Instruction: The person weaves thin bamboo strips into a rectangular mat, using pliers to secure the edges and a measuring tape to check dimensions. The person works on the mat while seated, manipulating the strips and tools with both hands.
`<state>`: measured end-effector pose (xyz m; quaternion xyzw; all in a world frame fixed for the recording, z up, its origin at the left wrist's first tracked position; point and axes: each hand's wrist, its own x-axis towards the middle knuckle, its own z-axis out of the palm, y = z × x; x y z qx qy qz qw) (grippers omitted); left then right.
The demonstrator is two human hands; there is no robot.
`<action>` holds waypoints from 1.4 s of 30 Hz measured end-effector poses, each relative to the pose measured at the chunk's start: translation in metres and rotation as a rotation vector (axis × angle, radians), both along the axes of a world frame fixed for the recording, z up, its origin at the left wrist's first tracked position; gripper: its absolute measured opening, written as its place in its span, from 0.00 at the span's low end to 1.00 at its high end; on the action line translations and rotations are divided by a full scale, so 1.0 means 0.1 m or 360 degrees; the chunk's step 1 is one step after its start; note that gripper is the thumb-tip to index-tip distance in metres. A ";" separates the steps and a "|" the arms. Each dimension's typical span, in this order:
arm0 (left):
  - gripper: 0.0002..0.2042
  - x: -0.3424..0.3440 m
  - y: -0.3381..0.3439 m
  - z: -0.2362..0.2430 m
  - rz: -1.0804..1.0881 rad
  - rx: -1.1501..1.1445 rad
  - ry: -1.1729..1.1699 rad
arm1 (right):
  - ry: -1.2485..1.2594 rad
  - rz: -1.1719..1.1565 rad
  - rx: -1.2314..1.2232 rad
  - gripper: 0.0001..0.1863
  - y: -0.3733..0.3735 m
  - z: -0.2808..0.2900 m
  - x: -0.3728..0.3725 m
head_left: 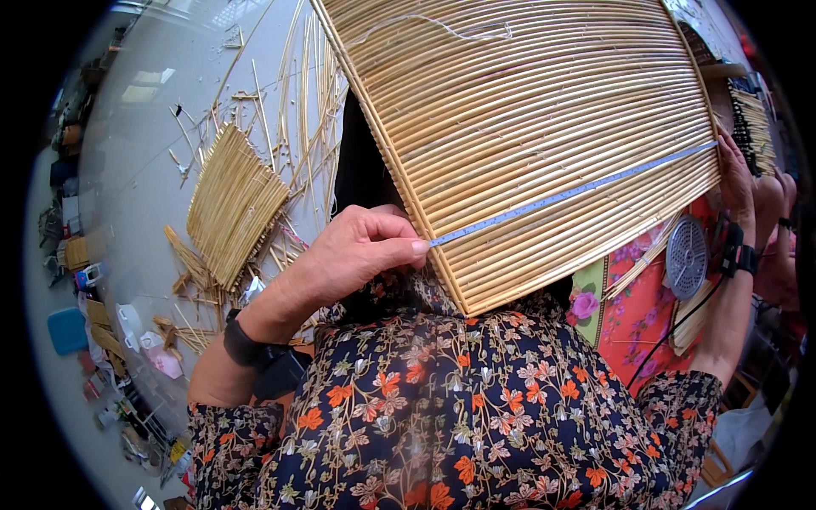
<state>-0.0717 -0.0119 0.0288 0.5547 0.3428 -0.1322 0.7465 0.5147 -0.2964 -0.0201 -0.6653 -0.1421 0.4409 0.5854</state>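
Note:
A large panel of thin, straw-coloured reed stalks (544, 102), bound side by side along framed edges, lies tilted in front of my body. Across its near part runs a narrow blue tape measure (595, 184), stretched straight from edge to edge. My left hand (365, 246) pinches the tape's left end between thumb and fingers, right at the panel's left edge. At the opposite edge, my right hand (738, 180) is closed around the tape's other end; some of its fingers are hidden by the panel. A loose white string (459, 32) lies on the panel's far part.
Left on the grey floor (144, 195) lie a smaller reed mat (234, 204) and scattered stalks. At right, a red floral cloth (637, 327) bears a grey perforated disc (687, 257). Another person's arm (775, 246) appears beyond my right hand. A blue stool (66, 331) stands far left.

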 end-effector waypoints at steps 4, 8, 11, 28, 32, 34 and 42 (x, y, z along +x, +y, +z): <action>0.12 0.00 0.00 0.01 0.0004 -0.0014 -0.0001 | -0.0029 -0.0008 0.0015 0.20 0.00 -0.02 -0.01; 0.12 -0.02 -0.01 0.00 0.0011 -0.0040 0.0019 | -0.0049 -0.0020 -0.0015 0.20 0.01 -0.02 -0.05; 0.12 -0.04 -0.02 0.00 0.0018 -0.0033 0.0000 | -0.0022 -0.0014 -0.0018 0.20 -0.01 -0.05 -0.01; 0.10 -0.12 -0.23 -0.19 0.0007 0.0029 0.0206 | 0.0024 -0.0324 0.0356 0.19 -0.21 -0.21 -0.44; 0.11 -0.09 -0.23 -0.14 -0.0051 0.0083 0.0226 | -0.0004 -0.0359 0.0389 0.19 -0.26 -0.18 -0.48; 0.11 -0.05 -0.22 -0.12 -0.0056 0.0047 0.0207 | 0.0018 -0.0386 0.0335 0.23 -0.27 -0.15 -0.45; 0.11 -0.07 -0.28 -0.11 -0.0010 0.0204 0.0162 | -0.0045 -0.0447 0.0306 0.13 -0.15 -0.22 -0.45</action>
